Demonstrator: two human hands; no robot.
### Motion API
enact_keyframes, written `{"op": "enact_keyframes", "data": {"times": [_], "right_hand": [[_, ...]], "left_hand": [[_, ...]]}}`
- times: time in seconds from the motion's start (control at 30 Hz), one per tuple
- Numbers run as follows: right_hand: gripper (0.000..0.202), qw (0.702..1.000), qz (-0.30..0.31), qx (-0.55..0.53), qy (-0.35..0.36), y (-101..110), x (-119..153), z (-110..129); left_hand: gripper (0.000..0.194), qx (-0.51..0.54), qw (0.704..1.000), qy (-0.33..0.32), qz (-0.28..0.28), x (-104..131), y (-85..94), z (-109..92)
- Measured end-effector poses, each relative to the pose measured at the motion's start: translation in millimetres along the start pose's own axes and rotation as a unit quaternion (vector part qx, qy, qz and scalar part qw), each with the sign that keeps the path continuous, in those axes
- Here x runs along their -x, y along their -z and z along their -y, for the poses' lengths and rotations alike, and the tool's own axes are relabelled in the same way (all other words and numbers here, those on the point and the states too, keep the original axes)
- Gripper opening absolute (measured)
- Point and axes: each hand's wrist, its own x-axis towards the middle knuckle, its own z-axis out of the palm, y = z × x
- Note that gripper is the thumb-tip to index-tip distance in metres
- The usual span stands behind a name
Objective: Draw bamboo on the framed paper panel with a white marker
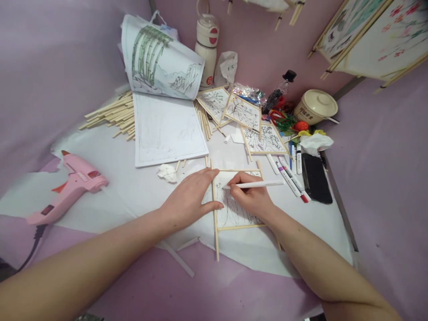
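My right hand [250,191] is closed around a white marker pen [264,183]. The pen's tip is at the upper left of a small white picture panel [234,214] with thin dark plant-like lines on it. Wooden sticks [215,223] frame this panel, and their ends jut past the corners. Resting at the left side of the frame, my left hand [190,195] has its fingers stretched out and its thumb apart, touching the left stick and the panel's edge. My right hand and forearm cover part of the panel's right side.
A pink glue gun [73,185] lies at the left. Behind are an open sketchbook [170,129], loose wooden sticks [115,115], a bottle [206,49] and framed drawings [242,111]. Markers [289,178], a phone [316,178] and a lidded bowl [316,107] lie right. Crumpled tissue [167,173] sits near my left hand.
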Motion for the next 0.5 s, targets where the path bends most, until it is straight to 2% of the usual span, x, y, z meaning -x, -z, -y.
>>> {"op": "enact_keyframes", "data": {"times": [0.5], "right_hand": [[0.010,1.000,-0.007,-0.006,0.000,-0.5,0.1,-3.0]], "left_hand": [[0.077,0.006,1.000,0.004,0.002,-0.4,-0.5,0.5]]}}
